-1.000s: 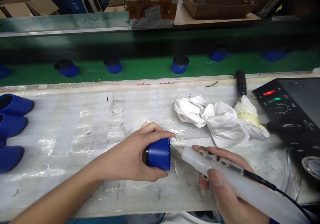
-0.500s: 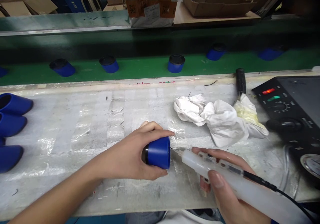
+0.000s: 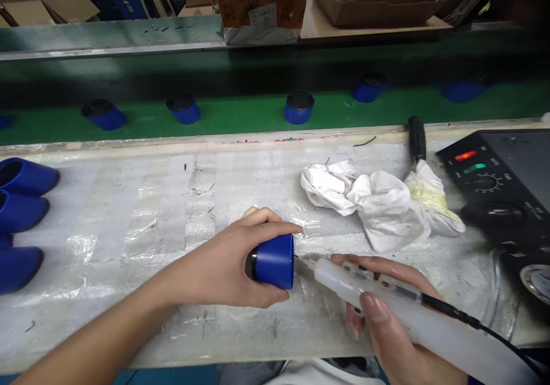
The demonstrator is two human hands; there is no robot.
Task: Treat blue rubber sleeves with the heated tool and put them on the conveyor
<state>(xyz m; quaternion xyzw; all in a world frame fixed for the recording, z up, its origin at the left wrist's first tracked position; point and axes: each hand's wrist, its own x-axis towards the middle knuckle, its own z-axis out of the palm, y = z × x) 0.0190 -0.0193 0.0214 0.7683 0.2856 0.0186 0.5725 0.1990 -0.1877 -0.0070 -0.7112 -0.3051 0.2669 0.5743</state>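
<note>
Smooth blue plastic cylinder (image 3: 275,262), left hand (image 3: 223,267), translucent dispenser (image 3: 387,299), right hand (image 3: 387,327).

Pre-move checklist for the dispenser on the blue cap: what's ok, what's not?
1. Left hand grip on blue cap: ok, cap on its side, open end toward the tip.
2. Right hand grip on dispenser syringe: ok.
3. Needle tip at cap opening: ok; contact inside cannot tell.
4. Controller lamps lit: ok.
5. Rags apart from the hands: ok.
</note>
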